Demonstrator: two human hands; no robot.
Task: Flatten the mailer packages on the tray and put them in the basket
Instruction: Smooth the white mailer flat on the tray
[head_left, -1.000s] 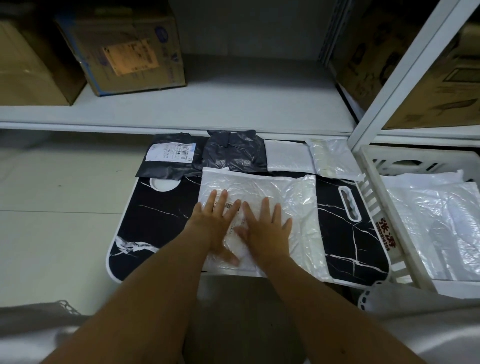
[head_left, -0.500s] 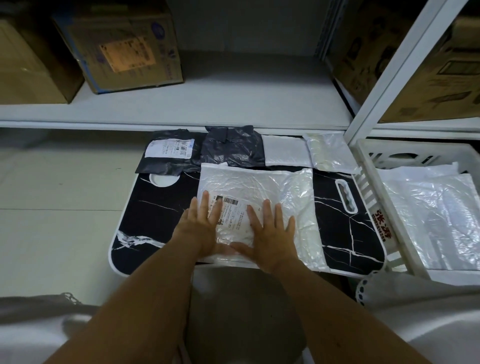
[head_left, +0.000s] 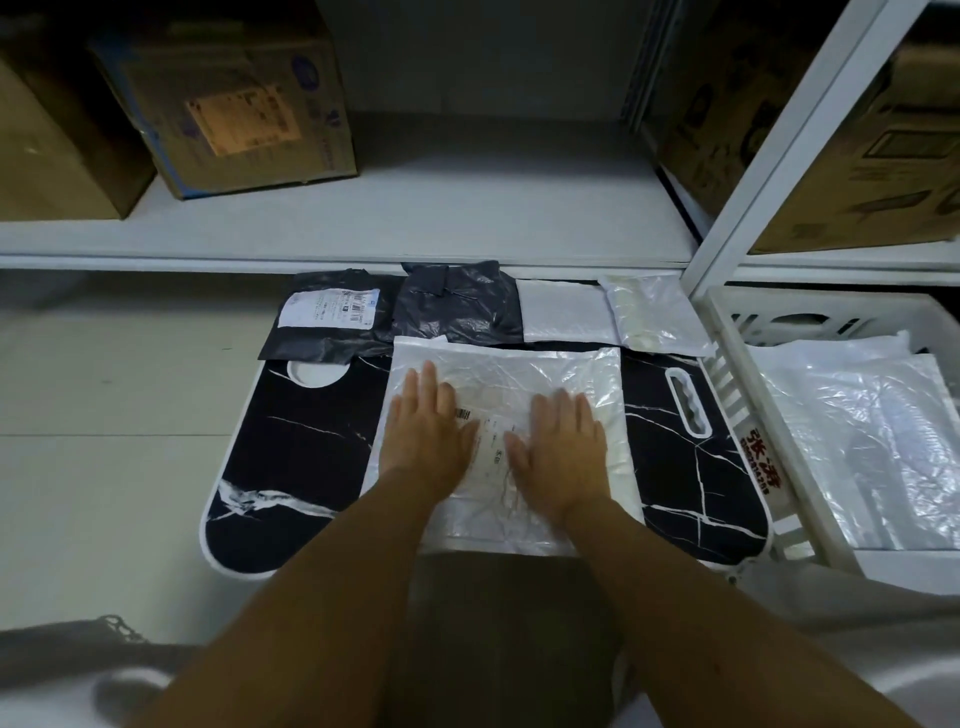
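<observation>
The left hand (head_left: 423, 434) and right hand (head_left: 563, 449) are laid flat, fingers straight, on the white mailer (head_left: 566, 374), presumably so that trapped air is pressed out. The mailer is centred on the black marble-patterned tray (head_left: 306, 441). Four unflattened mailers (head_left: 457, 306) are lined along the tray's far edge. The basket (head_left: 737, 395), already holding flattened mailers, is set just right of the tray.

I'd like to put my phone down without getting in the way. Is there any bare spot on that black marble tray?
Yes: the tray is bare on its left part, between the white mailer and the rim, and in a narrower strip right of it, around the handle slot. The far edge is crowded with four mailers; both hands press the middle.
</observation>
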